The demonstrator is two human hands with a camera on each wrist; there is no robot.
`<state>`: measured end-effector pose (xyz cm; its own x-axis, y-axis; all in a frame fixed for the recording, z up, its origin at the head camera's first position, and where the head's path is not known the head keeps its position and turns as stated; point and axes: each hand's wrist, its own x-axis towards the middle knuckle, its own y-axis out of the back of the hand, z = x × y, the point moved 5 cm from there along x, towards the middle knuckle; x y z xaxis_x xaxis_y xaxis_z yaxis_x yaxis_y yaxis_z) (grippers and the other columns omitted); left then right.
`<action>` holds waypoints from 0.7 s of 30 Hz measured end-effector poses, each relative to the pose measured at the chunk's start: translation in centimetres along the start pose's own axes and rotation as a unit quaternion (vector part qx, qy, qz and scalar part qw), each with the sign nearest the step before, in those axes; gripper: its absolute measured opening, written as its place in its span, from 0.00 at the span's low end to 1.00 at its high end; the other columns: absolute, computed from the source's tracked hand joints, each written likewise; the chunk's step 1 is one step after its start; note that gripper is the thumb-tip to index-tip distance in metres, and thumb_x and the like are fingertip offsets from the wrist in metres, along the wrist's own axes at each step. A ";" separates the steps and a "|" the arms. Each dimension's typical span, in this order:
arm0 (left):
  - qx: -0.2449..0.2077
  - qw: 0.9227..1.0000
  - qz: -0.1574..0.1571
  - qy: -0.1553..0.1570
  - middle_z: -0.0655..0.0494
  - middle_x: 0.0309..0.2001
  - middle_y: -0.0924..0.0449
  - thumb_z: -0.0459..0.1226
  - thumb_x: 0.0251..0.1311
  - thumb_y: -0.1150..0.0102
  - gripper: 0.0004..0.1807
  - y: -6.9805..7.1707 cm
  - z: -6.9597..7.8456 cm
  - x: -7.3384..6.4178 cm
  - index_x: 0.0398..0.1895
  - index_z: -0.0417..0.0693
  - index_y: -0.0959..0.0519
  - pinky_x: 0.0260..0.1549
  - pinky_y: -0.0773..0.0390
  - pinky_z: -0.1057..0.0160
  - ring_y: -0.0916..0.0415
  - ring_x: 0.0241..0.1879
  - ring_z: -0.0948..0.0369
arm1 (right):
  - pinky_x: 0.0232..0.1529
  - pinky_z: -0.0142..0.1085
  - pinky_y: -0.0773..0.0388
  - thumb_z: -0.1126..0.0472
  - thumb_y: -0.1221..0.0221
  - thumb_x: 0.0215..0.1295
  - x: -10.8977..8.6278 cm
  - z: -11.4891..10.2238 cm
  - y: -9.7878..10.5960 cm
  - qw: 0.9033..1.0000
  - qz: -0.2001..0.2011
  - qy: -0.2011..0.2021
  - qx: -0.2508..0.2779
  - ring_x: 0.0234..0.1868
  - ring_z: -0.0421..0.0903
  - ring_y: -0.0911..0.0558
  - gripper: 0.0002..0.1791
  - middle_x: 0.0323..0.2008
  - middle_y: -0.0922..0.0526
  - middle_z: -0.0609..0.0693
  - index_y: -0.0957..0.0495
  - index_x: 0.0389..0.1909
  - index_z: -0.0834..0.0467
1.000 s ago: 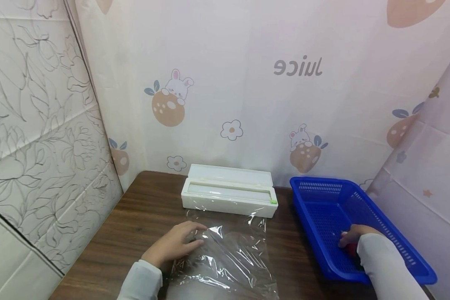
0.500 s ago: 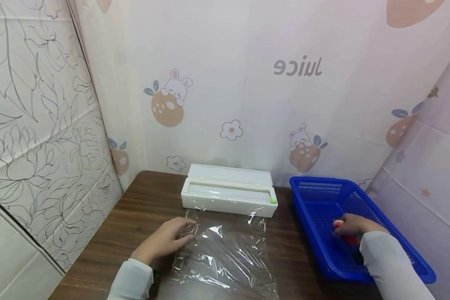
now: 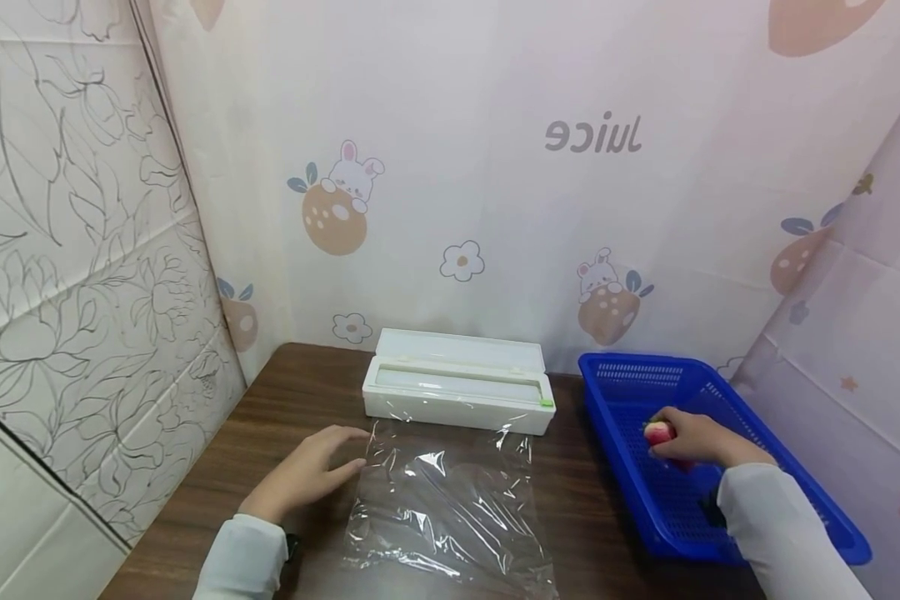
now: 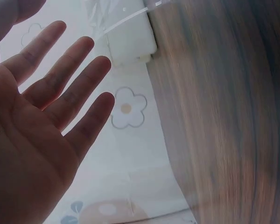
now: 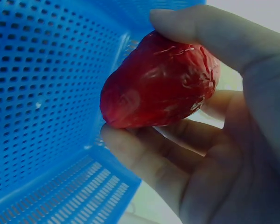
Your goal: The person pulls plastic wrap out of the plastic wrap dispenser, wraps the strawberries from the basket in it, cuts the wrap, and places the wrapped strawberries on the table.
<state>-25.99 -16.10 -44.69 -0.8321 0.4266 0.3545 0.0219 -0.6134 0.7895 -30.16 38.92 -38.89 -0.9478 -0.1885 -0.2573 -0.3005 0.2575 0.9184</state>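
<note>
While your right hand (image 3: 693, 437) grips the glossy red fruit (image 5: 161, 84) over the blue basket (image 3: 637, 372), thumb against curled fingers, your left hand (image 3: 307, 471) is well apart, fingers loosely spread above the bench (image 3: 285, 400), just beside the clear film (image 3: 457, 517).

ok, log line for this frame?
left hand: holding nothing, near film | right hand: gripping red fruit over basket | film: runs from box over table
</note>
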 end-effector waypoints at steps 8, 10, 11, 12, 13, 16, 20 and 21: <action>0.010 0.999 0.014 0.033 0.52 0.52 0.23 0.43 0.57 0.39 0.21 1.3 -1.3 -0.7 0.54 0.51 0.26 0.51 0.25 0.46 0.29 0.53 0.56 | 0.31 0.46 0.19 0.50 0.34 0.51 -0.5 -2.8 0.4 0.998 0.028 0.054 0.008 0.32 0.48 0.24 0.33 0.38 0.22 0.59 0.33 0.53 0.63; 0.006 0.999 0.017 0.043 0.53 0.52 0.23 0.43 0.57 0.39 0.21 1.7 -1.6 -0.9 0.54 0.51 0.26 0.50 0.25 0.45 0.29 0.53 0.55 | 0.32 0.46 0.18 0.50 0.33 0.51 -0.6 -3.4 0.5 0.997 0.036 0.064 -0.003 0.33 0.48 0.24 0.33 0.39 0.22 0.59 0.33 0.54 0.63; 0.003 0.999 0.018 0.044 0.52 0.52 0.23 0.43 0.57 0.39 0.21 1.8 -1.6 -1.0 0.54 0.51 0.26 0.50 0.25 0.44 0.29 0.53 0.55 | 0.32 0.47 0.18 0.50 0.33 0.50 -0.5 -3.6 0.6 0.997 0.041 0.065 -0.005 0.34 0.48 0.24 0.33 0.40 0.22 0.59 0.33 0.54 0.62; 0.003 0.999 0.020 0.043 0.52 0.52 0.23 0.42 0.57 0.39 0.21 2.0 -1.7 -1.0 0.54 0.51 0.26 0.50 0.25 0.44 0.29 0.53 0.54 | 0.33 0.48 0.18 0.51 0.33 0.51 -0.6 -3.8 0.6 0.997 0.045 0.069 -0.006 0.35 0.48 0.23 0.33 0.41 0.22 0.60 0.33 0.54 0.62; 0.002 0.999 0.020 0.046 0.52 0.52 0.23 0.43 0.57 0.39 0.21 2.1 -1.8 -1.1 0.54 0.52 0.26 0.50 0.25 0.44 0.29 0.53 0.55 | 0.33 0.48 0.18 0.51 0.33 0.51 -0.6 -4.0 0.6 0.996 0.049 0.075 -0.007 0.35 0.49 0.23 0.33 0.41 0.22 0.60 0.33 0.54 0.62; 0.004 0.999 0.015 0.048 0.52 0.53 0.24 0.44 0.59 0.40 0.21 2.4 -2.2 -1.3 0.55 0.52 0.27 0.51 0.26 0.44 0.30 0.54 0.54 | 0.35 0.49 0.17 0.54 0.33 0.51 -0.7 -4.9 0.8 0.993 0.068 0.091 -0.006 0.37 0.48 0.23 0.31 0.43 0.22 0.59 0.32 0.54 0.60; 0.008 0.997 0.012 0.070 0.52 0.54 0.25 0.46 0.60 0.42 0.22 2.7 -2.9 -1.7 0.57 0.51 0.28 0.51 0.27 0.42 0.31 0.55 0.52 | 0.36 0.49 0.17 0.58 0.33 0.51 -1.1 -6.5 0.9 0.987 0.101 0.128 -0.004 0.38 0.48 0.24 0.30 0.44 0.22 0.57 0.32 0.55 0.59; 0.009 0.997 0.011 0.074 0.51 0.54 0.25 0.46 0.60 0.42 0.23 2.8 -3.0 -1.8 0.57 0.50 0.28 0.51 0.27 0.42 0.31 0.55 0.52 | 0.37 0.49 0.17 0.58 0.33 0.51 -1.2 -6.9 0.8 0.985 0.108 0.134 -0.004 0.38 0.48 0.24 0.30 0.44 0.22 0.57 0.32 0.55 0.59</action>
<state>-26.11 -20.62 -44.64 -0.9041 0.3094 0.2947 0.0497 -0.6089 0.7917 -28.50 32.86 -35.74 -0.9268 -0.3741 0.0324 -0.0928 0.3119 0.9456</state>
